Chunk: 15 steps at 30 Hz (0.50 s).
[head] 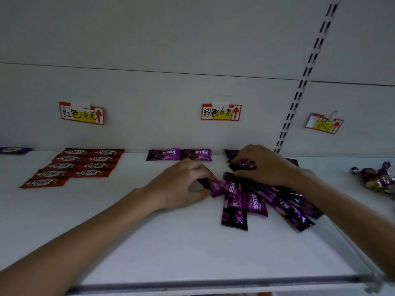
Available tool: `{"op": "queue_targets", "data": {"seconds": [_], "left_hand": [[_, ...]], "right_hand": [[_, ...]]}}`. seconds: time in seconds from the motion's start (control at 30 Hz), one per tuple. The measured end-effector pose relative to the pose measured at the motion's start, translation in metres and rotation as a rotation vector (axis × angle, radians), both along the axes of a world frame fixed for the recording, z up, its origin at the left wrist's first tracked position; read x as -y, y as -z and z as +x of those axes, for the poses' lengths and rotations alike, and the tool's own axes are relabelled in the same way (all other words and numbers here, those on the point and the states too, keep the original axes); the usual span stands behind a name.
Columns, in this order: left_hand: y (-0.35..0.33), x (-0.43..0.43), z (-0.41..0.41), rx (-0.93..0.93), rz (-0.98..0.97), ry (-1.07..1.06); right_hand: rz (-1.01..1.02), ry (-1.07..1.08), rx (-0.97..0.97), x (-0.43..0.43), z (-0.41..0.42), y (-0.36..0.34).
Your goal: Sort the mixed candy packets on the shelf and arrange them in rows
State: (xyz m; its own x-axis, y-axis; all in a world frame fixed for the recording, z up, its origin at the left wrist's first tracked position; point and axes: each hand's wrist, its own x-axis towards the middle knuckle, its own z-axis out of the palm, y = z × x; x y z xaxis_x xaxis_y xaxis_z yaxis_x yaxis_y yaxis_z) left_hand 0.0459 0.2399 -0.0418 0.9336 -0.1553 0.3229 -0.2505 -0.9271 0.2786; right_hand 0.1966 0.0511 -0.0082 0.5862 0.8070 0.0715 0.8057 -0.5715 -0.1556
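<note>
The white shelf (149, 242) carries a loose pile (256, 204) of purple Kiss packets at about 3 o'clock from the frame's centre, overlapping at all angles.

The left hand (183, 184) sits at 9 o'clock of the pile. Its thumb and curled fingers pinch the end of 1 packet (214, 185), whose other end touches the pile. The right hand (263, 165) is at 12 o'clock of the pile, fingers curled round a second packet (243, 165) over the pile's back edge. Whether that one is clear of the others I cannot tell.

At 11 o'clock of the pile, a Kiss pair (164, 155) lies flat, side by side, against the back wall.

At 9 o'clock, well apart from the pile, 9 red Choco packets (85, 165) lie in 2 neat columns, 5 and 4, edges touching. A blue packet (14, 150) lies at the frame's left edge.

At 3 o'clock of the pile, near the right edge, lies a heap of twist-wrapped sweets (376, 178).

On the wall hang 3 price tags: the left tag (81, 113) above the Choco packets, the middle tag (221, 112) above the Kiss pair, the right tag (323, 123) beyond the slotted upright (305, 77).
</note>
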Motion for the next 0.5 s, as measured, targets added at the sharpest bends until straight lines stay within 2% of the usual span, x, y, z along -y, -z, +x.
{"op": "queue_targets", "data": {"seconds": [0.17, 0.4, 0.5], "left_hand": [[-0.004, 0.008, -0.008, 0.028, 0.099, -0.041], [-0.011, -0.005, -0.019, -0.074, 0.162, -0.159], [-0.01, -0.012, -0.023, -0.082, 0.185, -0.169]], "right_hand": [[0.027, 0.0, 0.061, 0.013, -0.009, -0.002], [-0.004, 0.132, 0.12, 0.008, -0.008, -0.007], [-0.014, 0.11, 0.148, 0.001, -0.011, -0.005]]}}
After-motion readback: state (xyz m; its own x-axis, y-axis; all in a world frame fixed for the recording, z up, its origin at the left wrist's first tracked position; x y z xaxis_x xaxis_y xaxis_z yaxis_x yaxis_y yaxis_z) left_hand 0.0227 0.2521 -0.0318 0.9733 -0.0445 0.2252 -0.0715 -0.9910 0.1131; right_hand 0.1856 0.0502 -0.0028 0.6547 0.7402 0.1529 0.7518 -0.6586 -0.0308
